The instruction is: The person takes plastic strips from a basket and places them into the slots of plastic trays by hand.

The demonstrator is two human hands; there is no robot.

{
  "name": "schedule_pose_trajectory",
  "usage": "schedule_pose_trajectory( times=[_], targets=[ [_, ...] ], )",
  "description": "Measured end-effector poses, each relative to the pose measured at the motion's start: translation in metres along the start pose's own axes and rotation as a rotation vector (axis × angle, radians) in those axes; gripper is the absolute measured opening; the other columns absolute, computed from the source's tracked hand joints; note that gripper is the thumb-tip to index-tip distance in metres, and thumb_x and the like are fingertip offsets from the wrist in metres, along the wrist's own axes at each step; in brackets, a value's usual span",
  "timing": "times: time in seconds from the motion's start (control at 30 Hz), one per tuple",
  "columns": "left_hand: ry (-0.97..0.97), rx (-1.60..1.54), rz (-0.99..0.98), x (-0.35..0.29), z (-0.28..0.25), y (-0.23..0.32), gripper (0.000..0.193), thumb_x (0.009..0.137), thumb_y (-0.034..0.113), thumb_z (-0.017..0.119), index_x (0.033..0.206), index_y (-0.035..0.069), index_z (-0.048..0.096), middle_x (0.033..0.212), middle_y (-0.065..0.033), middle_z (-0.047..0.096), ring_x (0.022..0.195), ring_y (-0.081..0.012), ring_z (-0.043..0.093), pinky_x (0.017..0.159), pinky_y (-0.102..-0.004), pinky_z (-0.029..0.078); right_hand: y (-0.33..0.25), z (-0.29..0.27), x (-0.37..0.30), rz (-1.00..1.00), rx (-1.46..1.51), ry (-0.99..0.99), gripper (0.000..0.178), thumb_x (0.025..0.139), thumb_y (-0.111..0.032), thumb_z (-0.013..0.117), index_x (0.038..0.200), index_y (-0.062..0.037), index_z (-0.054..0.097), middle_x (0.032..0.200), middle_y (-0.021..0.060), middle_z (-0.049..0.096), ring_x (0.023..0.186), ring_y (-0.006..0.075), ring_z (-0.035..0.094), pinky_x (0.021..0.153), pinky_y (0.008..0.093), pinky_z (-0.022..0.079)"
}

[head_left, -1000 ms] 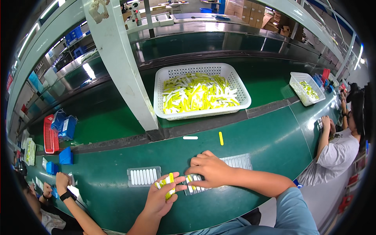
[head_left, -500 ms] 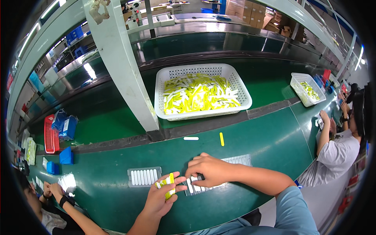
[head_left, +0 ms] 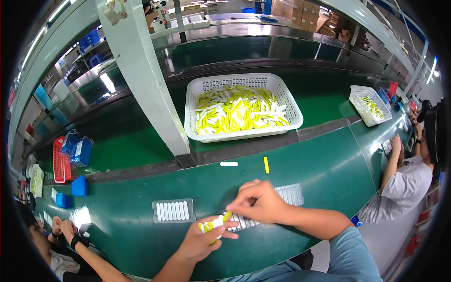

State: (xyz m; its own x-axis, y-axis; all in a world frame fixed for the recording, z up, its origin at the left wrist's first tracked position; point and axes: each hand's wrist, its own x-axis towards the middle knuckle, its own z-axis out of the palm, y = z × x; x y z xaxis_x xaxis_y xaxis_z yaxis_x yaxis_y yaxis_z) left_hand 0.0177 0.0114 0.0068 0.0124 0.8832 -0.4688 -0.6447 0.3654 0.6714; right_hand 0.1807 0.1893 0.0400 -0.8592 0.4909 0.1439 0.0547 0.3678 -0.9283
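My left hand (head_left: 204,242) is closed around a bunch of small yellow-and-white strips (head_left: 211,225), palm up. The thumb and forefinger of my right hand (head_left: 260,202) pinch the end of a yellow strip (head_left: 227,216) beside that bunch. Below the right hand lies a clear plastic tray (head_left: 242,226) with white strips in its slots, partly covered by both hands. Another clear tray (head_left: 173,220), left of my hands, holds a row of several white strips. A further clear tray (head_left: 290,193) shows past my right wrist.
A white basket (head_left: 195,134) heaped with yellow and white strips stands beyond the worktop, beside a white post (head_left: 150,89). One white strip (head_left: 229,164) and one yellow strip (head_left: 266,165) lie singly on the green table. Co-workers sit left and right, near red baskets and blue boxes.
My right hand has lifted from the tray and moved to the bunch, now pinching a yellow strip. The left hand has shifted slightly right and turned.
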Motion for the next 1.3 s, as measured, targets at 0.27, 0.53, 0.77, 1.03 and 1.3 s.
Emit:
schedule_pose_trajectory(
  times=[0.27,0.53,0.77,1.03,1.3],
  targets=[
    [0.153,-0.118,0.028,0.0,0.002,0.016,0.045,0.097,-0.004,0.057,0.141,-0.003,0.049,0.125,-0.0207,0.067,0.092,-0.0221,0.072,0.048,-0.0206,0.038,0.022,-0.005,-0.051,-0.464,-0.83,0.148,0.019,0.077,-0.032,0.086,0.081,-0.016,0.076,0.069,-0.0027,0.053,0.064,0.0162,0.049,0.066,0.0342,0.033],
    [0.0,-0.095,-0.018,0.0,-0.003,0.009,0.055,0.097,-0.006,0.058,0.149,-0.002,0.042,0.129,-0.019,0.064,0.096,-0.021,0.069,0.05,-0.0209,0.035,0.012,-0.01,-0.049,-0.124,-0.343,0.022,0.03,0.09,-0.029,0.074,0.113,-0.01,0.073,0.076,0.0003,0.058,0.067,0.0192,0.056,0.069,0.0348,0.037],
    [-0.24,0.088,-0.022,0.004,0.006,-0.006,0.05,0.099,0.001,0.061,0.146,-0.004,0.043,0.128,-0.0163,0.063,0.092,-0.0213,0.07,0.049,-0.0221,0.031,0.007,0.009,-0.028,-0.089,-0.214,-0.231,0.024,0.092,-0.024,0.073,0.114,-0.0167,0.072,0.08,-0.0005,0.058,0.075,0.0186,0.06,0.079,0.0333,0.041],
    [-0.191,0.049,-0.141,-0.002,0.002,0.006,0.035,0.103,0.015,0.059,0.131,-0.005,0.056,0.105,-0.0161,0.069,0.074,-0.0142,0.066,0.049,-0.0213,0.034,0.011,0.0,-0.023,-0.656,-0.505,0.048,0.02,0.089,-0.024,0.075,0.107,-0.0138,0.073,0.082,-0.0018,0.061,0.075,0.0179,0.059,0.078,0.0345,0.04],
    [-0.115,0.19,0.047,0.0,0.001,-0.005,0.022,0.103,0.015,0.061,0.115,-0.003,0.065,0.102,-0.0128,0.073,0.064,-0.0078,0.059,0.049,-0.0214,0.036,0.006,0.001,-0.03,-0.319,-0.315,-0.044,0.02,0.088,-0.019,0.077,0.106,-0.0131,0.076,0.084,-0.0026,0.064,0.067,0.0162,0.057,0.074,0.0321,0.042]
  ],
)
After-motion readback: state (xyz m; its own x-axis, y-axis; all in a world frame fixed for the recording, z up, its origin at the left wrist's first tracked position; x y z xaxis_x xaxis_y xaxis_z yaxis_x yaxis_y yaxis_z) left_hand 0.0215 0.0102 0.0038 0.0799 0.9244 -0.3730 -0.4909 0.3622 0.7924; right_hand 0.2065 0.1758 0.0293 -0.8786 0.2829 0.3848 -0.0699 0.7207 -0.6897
